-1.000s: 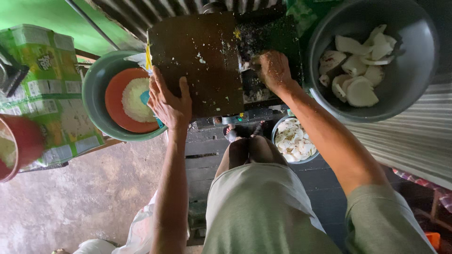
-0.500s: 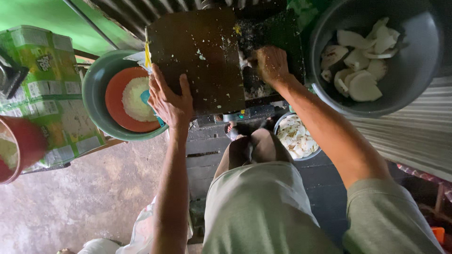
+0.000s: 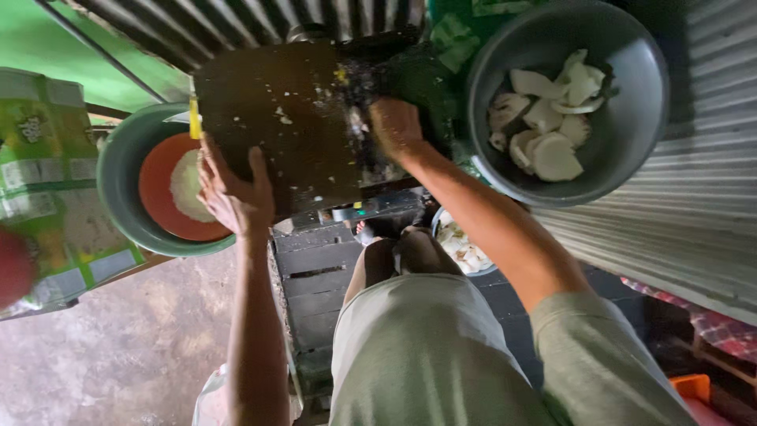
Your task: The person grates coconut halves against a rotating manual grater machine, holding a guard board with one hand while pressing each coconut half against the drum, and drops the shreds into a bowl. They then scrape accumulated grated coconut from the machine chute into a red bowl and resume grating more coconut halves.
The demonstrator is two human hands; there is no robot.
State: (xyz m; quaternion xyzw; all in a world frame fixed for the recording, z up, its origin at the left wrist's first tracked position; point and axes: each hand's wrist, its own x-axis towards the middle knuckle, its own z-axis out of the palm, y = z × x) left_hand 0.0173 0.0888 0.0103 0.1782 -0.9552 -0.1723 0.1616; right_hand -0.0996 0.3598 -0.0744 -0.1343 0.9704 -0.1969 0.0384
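My left hand (image 3: 229, 193) is clamped on the near-left corner of the dark cutting board (image 3: 284, 118), thumb over the top face and fingers wrapped under the edge, so it is closed on the board. A second ago it held the same corner, and the grip looks no different; what has changed is mostly my head, which has dipped closer, so the board and both hands fill more of the view.

My right hand (image 3: 397, 126) lies at the board's right edge, palm down on a dark, wet-looking mess of scraps (image 3: 410, 79) just beyond its fingertips. Earlier it sat a little further toward me along that edge; now it has slid forward into the scraps. I cannot tell whether its fingers are curled around anything, since the back of the hand hides them.

Just left of my left hand, partly under the board's corner, sits a green basin (image 3: 118, 197) with an orange plate (image 3: 158, 197) and a pale mound on it. A thin yellow strip (image 3: 194, 118) stands at the board's left edge above my thumb. To the right of my right hand, a grey bowl (image 3: 631, 95) holds pale cut chunks (image 3: 544, 118); half a second ago they lay much the same. Below my right forearm, near my knees, a small bowl of pale pieces (image 3: 465, 252) rests on the slatted wooden platform (image 3: 315, 276).

I judge the board is being steadied while its surface is wiped.
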